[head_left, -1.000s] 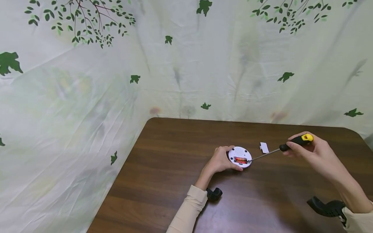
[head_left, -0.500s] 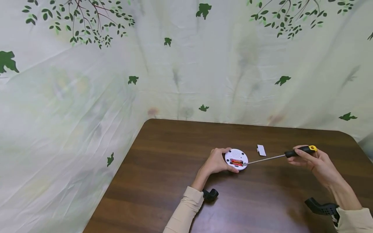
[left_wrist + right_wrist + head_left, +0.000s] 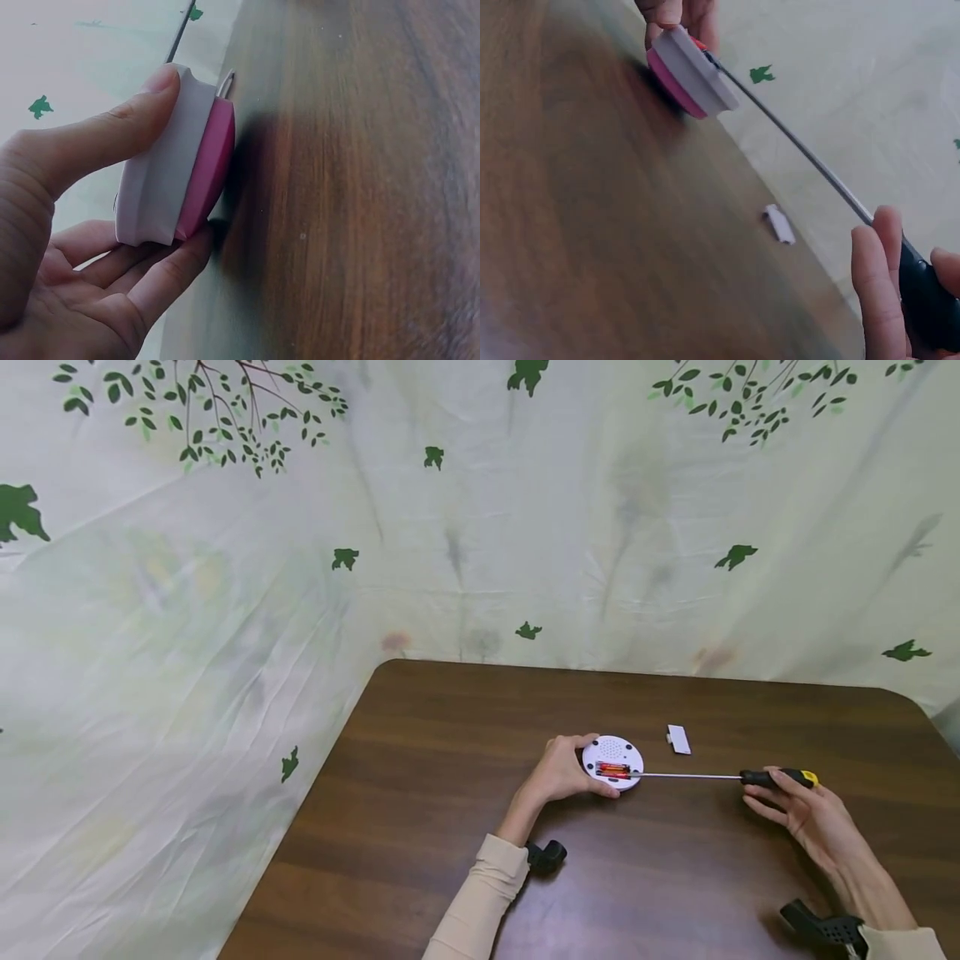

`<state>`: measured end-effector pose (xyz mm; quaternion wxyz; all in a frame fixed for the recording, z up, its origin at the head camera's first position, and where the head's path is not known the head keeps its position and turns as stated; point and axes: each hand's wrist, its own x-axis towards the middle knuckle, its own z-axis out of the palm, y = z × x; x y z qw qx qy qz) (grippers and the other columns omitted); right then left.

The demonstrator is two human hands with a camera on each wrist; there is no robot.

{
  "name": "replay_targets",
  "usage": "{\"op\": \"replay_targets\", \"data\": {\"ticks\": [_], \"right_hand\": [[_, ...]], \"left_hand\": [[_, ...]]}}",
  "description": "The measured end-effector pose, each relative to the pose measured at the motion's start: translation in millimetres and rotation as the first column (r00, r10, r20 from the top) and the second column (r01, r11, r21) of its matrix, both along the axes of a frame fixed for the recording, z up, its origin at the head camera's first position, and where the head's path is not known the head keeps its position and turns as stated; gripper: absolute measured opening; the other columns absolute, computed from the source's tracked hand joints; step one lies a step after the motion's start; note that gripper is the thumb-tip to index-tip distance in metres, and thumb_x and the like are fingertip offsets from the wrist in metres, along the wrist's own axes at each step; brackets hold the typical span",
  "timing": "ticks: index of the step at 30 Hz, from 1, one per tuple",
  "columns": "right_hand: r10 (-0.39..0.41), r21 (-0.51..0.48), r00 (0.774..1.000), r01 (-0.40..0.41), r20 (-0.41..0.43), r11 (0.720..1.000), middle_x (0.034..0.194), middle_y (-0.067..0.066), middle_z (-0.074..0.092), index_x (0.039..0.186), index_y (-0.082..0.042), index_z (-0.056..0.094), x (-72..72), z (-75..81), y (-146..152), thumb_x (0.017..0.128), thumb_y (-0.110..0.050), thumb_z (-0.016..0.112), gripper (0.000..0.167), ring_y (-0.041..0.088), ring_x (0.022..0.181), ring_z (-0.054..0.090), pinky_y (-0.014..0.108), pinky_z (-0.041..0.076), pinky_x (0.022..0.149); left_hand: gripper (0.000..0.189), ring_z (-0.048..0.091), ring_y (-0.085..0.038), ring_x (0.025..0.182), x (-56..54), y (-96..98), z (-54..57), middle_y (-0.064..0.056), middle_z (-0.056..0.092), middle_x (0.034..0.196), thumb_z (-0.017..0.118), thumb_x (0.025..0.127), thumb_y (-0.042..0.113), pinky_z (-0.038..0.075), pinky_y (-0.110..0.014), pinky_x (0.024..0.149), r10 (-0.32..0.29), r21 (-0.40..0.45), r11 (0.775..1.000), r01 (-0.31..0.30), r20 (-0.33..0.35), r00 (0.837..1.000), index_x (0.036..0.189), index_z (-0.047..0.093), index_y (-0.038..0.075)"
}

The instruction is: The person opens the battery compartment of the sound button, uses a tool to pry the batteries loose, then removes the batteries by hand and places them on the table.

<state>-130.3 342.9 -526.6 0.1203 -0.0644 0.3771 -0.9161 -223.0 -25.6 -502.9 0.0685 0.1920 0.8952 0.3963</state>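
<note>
My left hand (image 3: 564,768) grips a round white battery-powered device (image 3: 617,750) by its edge, tilted up off the table. Its pink other side (image 3: 211,161) shows in the left wrist view. Red batteries (image 3: 613,770) sit in the uncovered compartment on the white face. My right hand (image 3: 813,818) holds a screwdriver (image 3: 776,777) by its black and yellow handle, thumb and fingers around it. The long metal shaft (image 3: 802,150) reaches left, its tip at the right end of the batteries.
A small white battery cover (image 3: 678,740) lies on the brown wooden table (image 3: 465,852), behind the screwdriver shaft. A white curtain (image 3: 480,527) with green leaf prints hangs behind the table. Black wrist mounts (image 3: 547,857) show at both cuffs.
The right hand has lowered toward me, so the screwdriver shaft has swung from slanting to nearly level across the head view. Its tip stays at the batteries; the left hand keeps its grip.
</note>
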Motion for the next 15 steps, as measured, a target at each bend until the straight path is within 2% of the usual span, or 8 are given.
{"op": "replay_targets", "data": {"ticks": [6,15], "right_hand": [[0.009,-0.080,0.999,-0.005,0.049,0.997,0.124,0.007,0.065,0.115,0.002,0.073,3.6,-7.1,-1.6,0.112,-0.001,0.030,0.044,0.033,0.110,0.074,0.047,0.059,0.095],[0.013,-0.090,0.998,-0.007,0.067,0.996,0.122,0.010,0.066,0.116,0.003,0.072,2.3,-5.7,-2.5,0.112,-0.001,0.030,0.043,0.034,0.111,0.074,0.047,0.058,0.096]], "left_hand": [[0.090,0.062,-0.023,0.123,-0.1,1.3,-0.6,-0.005,0.072,0.133,0.103,0.060,0.034,0.048,-0.029,0.104,-0.004,0.007,1.000,0.004,-0.001,1.000,0.139,0.067,0.013],[0.089,0.062,-0.023,0.122,-2.0,-0.4,-1.8,-0.005,0.073,0.132,0.102,0.060,0.035,0.048,-0.028,0.104,-0.006,0.005,1.000,0.006,-0.016,1.000,0.139,0.067,0.014]]}}
